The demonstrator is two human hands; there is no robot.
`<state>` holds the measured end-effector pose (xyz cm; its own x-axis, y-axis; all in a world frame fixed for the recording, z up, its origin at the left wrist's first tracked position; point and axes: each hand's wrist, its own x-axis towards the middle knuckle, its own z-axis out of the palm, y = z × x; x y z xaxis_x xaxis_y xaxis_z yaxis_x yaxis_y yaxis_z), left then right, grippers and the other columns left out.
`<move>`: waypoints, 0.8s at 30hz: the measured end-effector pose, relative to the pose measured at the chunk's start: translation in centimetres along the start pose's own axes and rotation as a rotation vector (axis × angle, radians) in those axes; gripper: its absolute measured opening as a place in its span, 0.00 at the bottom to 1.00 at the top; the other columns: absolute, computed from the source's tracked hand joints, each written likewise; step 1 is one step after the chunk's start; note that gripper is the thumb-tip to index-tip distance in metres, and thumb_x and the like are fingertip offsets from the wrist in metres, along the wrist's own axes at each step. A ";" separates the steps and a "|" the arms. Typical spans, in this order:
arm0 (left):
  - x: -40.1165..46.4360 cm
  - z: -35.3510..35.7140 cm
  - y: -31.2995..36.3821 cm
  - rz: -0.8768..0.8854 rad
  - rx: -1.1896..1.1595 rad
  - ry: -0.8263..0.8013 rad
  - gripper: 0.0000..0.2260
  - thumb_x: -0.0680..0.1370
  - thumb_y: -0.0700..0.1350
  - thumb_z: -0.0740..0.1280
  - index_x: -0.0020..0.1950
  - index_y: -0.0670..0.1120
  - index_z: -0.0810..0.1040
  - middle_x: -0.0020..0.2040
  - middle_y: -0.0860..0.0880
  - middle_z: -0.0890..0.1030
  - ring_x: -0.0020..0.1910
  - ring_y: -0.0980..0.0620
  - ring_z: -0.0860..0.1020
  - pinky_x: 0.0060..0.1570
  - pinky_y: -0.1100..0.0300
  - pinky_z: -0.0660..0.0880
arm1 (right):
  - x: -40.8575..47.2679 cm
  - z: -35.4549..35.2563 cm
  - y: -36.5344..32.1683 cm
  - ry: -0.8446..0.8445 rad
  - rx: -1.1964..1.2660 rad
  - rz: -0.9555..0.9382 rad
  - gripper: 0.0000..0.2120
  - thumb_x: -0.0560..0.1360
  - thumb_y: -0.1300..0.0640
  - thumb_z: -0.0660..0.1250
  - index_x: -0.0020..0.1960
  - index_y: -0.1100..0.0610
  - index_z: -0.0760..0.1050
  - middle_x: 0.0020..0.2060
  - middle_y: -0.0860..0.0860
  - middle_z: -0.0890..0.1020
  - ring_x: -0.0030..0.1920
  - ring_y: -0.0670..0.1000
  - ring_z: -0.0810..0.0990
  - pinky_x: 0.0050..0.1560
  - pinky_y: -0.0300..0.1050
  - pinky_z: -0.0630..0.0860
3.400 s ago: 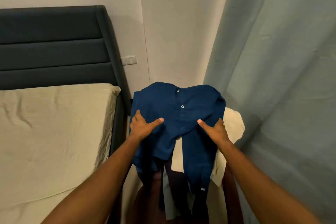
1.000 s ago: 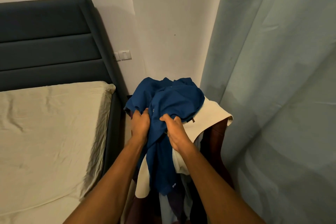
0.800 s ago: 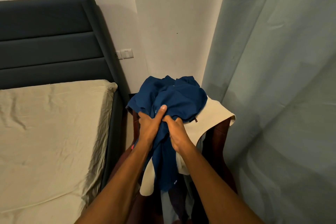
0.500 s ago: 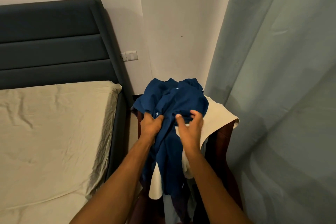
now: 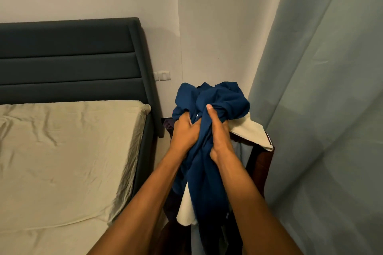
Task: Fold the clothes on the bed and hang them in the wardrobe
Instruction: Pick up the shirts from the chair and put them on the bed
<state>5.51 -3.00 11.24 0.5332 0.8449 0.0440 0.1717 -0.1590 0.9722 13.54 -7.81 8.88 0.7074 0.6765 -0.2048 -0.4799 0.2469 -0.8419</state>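
Bunching up just right of the frame's centre, a dark blue shirt (image 5: 215, 105) sits on top of a pile draped over a dark reddish-brown wooden piece of furniture (image 5: 262, 163), whose exact kind cannot be told. Both hands are clenched into the cloth. The left hand (image 5: 184, 132) has its fingers curled round a gathered fold on the shirt's left side, and the right hand (image 5: 217, 130) grips the fold beside it, thumb lying up along the fabric — the two hands nearly touching. Above the knuckles the shirt swells into a crumpled, rounded mass; below the wrists one long strip of it hangs straight down between the forearms. A small pale button shows in the fold between the hands.

Under the shirt lies a cream garment (image 5: 252, 132), its corner spread to the right over the wood and another part hanging down at lower centre. A bit of purple cloth (image 5: 169, 125) peeks out at the pile's left edge.

Left of all this stands the bed (image 5: 62, 161), filling the lower left with a wrinkled cream sheet, and a dark grey padded headboard (image 5: 68, 58) rises at upper left. Pale walls meet in a corner at upper centre, with a white wall switch (image 5: 162, 75) just beside the headboard. A grey-blue curtain (image 5: 323, 89) covers the whole right side — hanging in broad folds.
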 end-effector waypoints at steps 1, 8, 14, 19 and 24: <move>-0.4 -0.8 1.1 0.020 -0.020 0.031 0.11 0.79 0.53 0.69 0.56 0.46 0.81 0.49 0.51 0.85 0.49 0.54 0.83 0.53 0.51 0.81 | -0.6 1.1 -0.8 -0.023 -0.004 -0.025 0.26 0.74 0.47 0.74 0.69 0.52 0.72 0.57 0.53 0.84 0.56 0.53 0.84 0.62 0.56 0.79; -4.6 -9.3 6.7 0.140 -0.099 0.217 0.06 0.77 0.51 0.69 0.50 0.51 0.81 0.46 0.51 0.85 0.46 0.52 0.84 0.51 0.44 0.81 | -7.1 9.6 -3.9 -0.285 -0.083 -0.112 0.11 0.77 0.50 0.71 0.58 0.49 0.77 0.54 0.52 0.85 0.55 0.51 0.84 0.63 0.55 0.78; -11.0 -20.4 8.4 0.152 -0.041 0.419 0.14 0.73 0.55 0.69 0.52 0.48 0.81 0.47 0.51 0.86 0.49 0.51 0.84 0.52 0.44 0.81 | -14.9 18.3 -1.8 -0.558 -0.150 -0.100 0.22 0.70 0.41 0.72 0.59 0.52 0.79 0.54 0.54 0.85 0.57 0.55 0.84 0.64 0.59 0.76; -20.2 -31.6 7.5 0.104 0.056 0.628 0.14 0.75 0.54 0.69 0.49 0.43 0.80 0.43 0.49 0.85 0.44 0.49 0.84 0.47 0.46 0.82 | -24.2 26.3 4.7 -0.752 -0.177 -0.009 0.28 0.70 0.39 0.72 0.62 0.57 0.79 0.55 0.56 0.85 0.58 0.56 0.83 0.65 0.59 0.76; -31.9 -43.0 5.4 0.088 0.119 0.798 0.07 0.79 0.48 0.69 0.49 0.46 0.81 0.42 0.51 0.85 0.42 0.55 0.83 0.40 0.60 0.79 | -36.5 33.7 12.9 -0.893 -0.208 0.120 0.33 0.69 0.37 0.73 0.66 0.56 0.76 0.55 0.55 0.85 0.56 0.55 0.84 0.62 0.58 0.78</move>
<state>-46.16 -8.87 24.94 -0.1953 0.9293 0.3135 0.2679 -0.2570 0.9285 -35.97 -5.92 22.35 -0.0455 0.9948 0.0915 -0.3605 0.0691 -0.9302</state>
